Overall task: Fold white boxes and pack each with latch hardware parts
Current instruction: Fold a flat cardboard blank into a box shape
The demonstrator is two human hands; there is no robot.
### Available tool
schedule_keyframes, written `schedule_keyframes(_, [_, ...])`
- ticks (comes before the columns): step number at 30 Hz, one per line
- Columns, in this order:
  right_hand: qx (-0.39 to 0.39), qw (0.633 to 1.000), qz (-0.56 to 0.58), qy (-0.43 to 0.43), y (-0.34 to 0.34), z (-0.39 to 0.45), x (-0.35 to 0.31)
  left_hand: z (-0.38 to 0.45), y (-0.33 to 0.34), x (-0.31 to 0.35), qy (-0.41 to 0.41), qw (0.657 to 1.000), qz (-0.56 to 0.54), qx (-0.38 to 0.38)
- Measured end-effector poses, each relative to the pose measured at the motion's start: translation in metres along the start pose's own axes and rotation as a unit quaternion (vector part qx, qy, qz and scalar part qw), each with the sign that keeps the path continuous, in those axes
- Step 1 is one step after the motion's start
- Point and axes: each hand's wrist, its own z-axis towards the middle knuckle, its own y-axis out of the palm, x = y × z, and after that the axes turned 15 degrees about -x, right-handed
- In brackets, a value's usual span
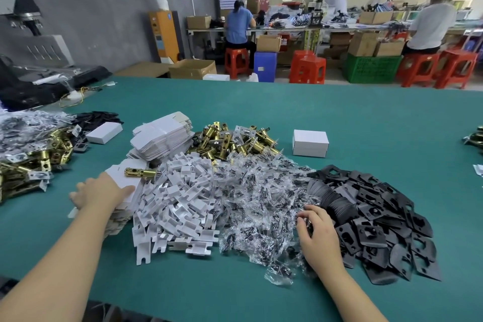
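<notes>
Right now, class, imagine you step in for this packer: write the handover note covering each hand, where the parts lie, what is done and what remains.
Left hand: flat on a stack of unfolded white box blanks; a single brass latch lies on that stack.
Right hand: fingers curled into the pile of bagged screws, apparently picking a bag.
Centre: white card inserts, brass latch pile, black plates, more blanks.
Done: closed white box right of the latches; another at left.
Left: fold the next blank and pack it.
</notes>
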Motion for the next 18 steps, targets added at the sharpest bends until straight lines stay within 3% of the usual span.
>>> schedule_keyframes(10, [-0.002, 1.000, -0.009, 0.007, 0.001, 0.000, 0.001, 0.017, -0.009, -0.003, -0.018, 0.988, -0.150, -0.033])
schedule_keyframes(18, [0.000, 1.000, -0.008, 0.010, 0.001, 0.000, 0.000, 0.023, -0.023, -0.002, 0.011, 0.977, -0.213, 0.005])
